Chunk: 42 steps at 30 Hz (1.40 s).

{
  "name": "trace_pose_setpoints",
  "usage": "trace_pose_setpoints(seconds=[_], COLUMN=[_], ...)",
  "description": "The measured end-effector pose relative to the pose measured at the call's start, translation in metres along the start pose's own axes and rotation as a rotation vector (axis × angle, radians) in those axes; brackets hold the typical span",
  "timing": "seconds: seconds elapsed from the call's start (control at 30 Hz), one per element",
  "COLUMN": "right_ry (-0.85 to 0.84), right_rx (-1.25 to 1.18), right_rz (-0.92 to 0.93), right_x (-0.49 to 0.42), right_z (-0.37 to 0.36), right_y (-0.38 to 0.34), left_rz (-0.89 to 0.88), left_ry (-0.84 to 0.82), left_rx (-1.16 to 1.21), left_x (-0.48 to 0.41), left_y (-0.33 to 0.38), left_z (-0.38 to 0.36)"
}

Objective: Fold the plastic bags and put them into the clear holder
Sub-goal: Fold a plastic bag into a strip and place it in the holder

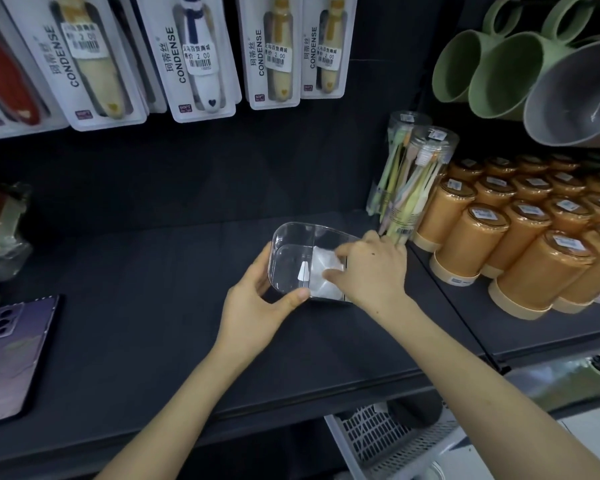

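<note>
A clear holder [291, 237] with a middle divider stands on the dark shelf. My left hand [257, 303] grips its near left corner, thumb on the front wall and fingers curled round the left side. A folded white plastic bag [323, 268] lies in the holder's right compartment. My right hand [371, 268] reaches in from the right and pinches that bag, with thumb and fingertips on it. The left compartment looks bare apart from a small white mark on the divider.
A purple phone [14, 355] lies at the shelf's left edge. Tubes of toothbrushes [413, 181] and several orange cups [499, 244] stand close to the right of the holder. Packaged toothbrushes [194, 57] hang above. A white mesh basket [388, 438] sits below the shelf.
</note>
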State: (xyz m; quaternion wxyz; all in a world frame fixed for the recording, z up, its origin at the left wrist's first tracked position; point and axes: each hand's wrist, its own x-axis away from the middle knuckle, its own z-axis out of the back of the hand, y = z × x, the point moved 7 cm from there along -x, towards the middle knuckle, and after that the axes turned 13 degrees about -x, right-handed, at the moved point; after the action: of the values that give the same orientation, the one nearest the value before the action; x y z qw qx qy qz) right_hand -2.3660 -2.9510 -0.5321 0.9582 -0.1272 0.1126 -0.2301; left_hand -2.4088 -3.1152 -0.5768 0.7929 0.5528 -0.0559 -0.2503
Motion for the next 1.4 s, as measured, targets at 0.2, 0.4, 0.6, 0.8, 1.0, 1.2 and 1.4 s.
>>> trace_pose_setpoints(seconds=[0.2, 0.4, 0.6, 0.8, 1.0, 1.2, 1.4], right_ry=[0.4, 0.171, -0.02, 0.059, 0.03, 0.307, 0.254], right_rx=[-0.087, 0.273, 0.317, 0.258, 0.124, -0.168, -0.324], right_rz=[0.26, 0.226, 0.114, 0.107, 0.056, 0.04, 0.109], right_x=[0.022, 0.014, 0.004, 0.011, 0.008, 0.046, 0.105], right_z=[0.032, 0.006, -0.009, 0.001, -0.003, 0.029, 0.018], right_y=[-0.001, -0.015, -0.017, -0.012, -0.003, 0.027, 0.04], left_rz=[0.004, -0.014, -0.029, -0.032, 0.006, 0.071, 0.095], left_ry=[0.007, -0.007, -0.034, -0.055, -0.038, -0.053, -0.063], left_rx=[-0.009, -0.044, -0.063, -0.061, -0.028, 0.022, 0.023], left_x=[0.003, 0.007, 0.006, 0.003, -0.009, -0.034, -0.063], left_y=[0.0, 0.0, 0.008, 0.005, -0.004, -0.013, -0.017], left_z=[0.003, 0.005, 0.006, 0.005, 0.002, -0.005, -0.006])
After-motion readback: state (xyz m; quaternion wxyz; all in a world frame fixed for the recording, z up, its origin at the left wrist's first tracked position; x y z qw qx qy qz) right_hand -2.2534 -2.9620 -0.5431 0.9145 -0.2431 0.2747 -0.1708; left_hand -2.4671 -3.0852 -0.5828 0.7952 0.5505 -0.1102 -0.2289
